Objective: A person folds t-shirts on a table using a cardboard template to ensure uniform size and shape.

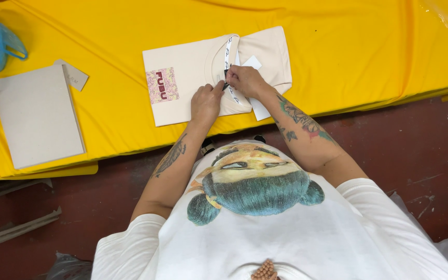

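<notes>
Both hands (pixel 226 91) on cream tee (pixel 193 67).

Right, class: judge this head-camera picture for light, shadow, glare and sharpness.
Head view: light is even and bright; the yellow cloth shows only soft fold shading; the hands on the folded cream T-shirt cast faint shadows; focus is crisp, without glare.

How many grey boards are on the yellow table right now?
2: a large grey board at the table's left end, and a small grey card poking out past its upper right corner. More may lie hidden underneath.
</notes>
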